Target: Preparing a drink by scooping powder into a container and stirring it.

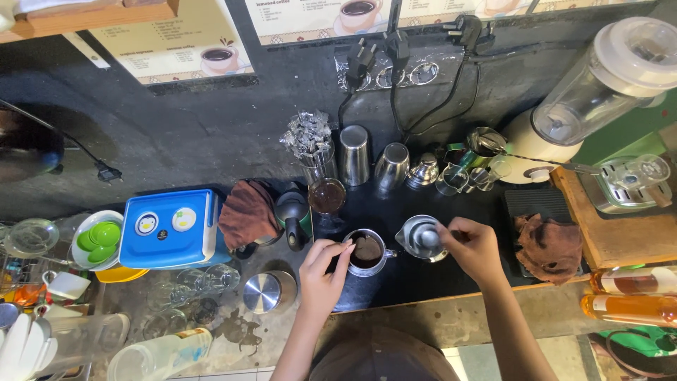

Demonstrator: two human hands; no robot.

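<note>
My left hand [321, 271] rests its fingertips on the rim of a small metal cup [367, 252] that holds a dark brown liquid or grounds, on the black counter [402, 279]. My right hand [474, 247] is closed around something small and metallic at the edge of a small steel pitcher [421, 238] just right of the cup. What the fingers pinch is too small to name. Behind them stands a glass of dark coffee [327, 197] and a black-handled pot [293, 215].
A blue box [171, 228], a brown cloth [247, 212], steel shakers [355, 154] and a blender [599, 92] line the back. Another brown rag [550, 247] lies to the right. Glasses [204, 282], a steel lid [262, 292] and a green-lidded bowl [99, 240] crowd the left.
</note>
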